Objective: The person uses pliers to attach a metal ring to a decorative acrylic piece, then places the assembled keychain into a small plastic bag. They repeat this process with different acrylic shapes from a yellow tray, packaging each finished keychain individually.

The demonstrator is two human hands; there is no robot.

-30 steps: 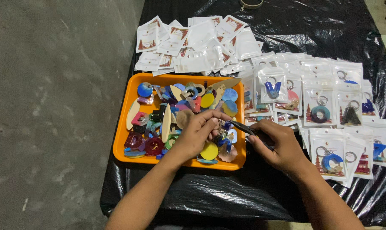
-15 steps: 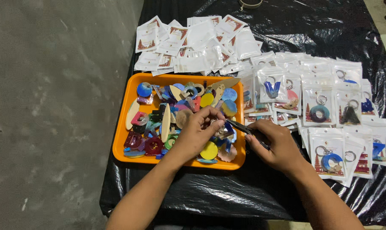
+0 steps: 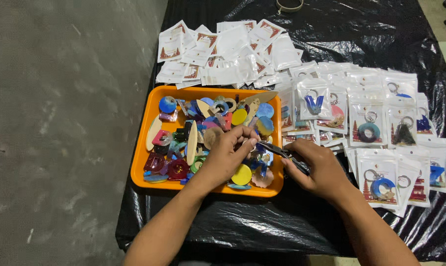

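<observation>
My left hand [image 3: 228, 152] hovers over the right half of an orange tray [image 3: 140, 160], fingers pinched on a small keychain piece that is mostly hidden by the fingers. My right hand [image 3: 321, 170] is beside the tray's right edge, gripping dark pliers [image 3: 277, 150] whose tips point left at the piece in my left hand. The tray is filled with several colourful resin shapes: blue and yellow discs, red pieces, pale ovals.
Black plastic sheet [image 3: 262, 221] covers the table. Packaged keychains in clear bags [image 3: 375, 128] lie in rows to the right. A heap of empty white packets [image 3: 223, 49] sits behind the tray. Grey concrete floor [image 3: 55, 123] lies left of the table edge.
Both hands stay together over the tray's right side. The fingers and pliers shifted only slightly.
</observation>
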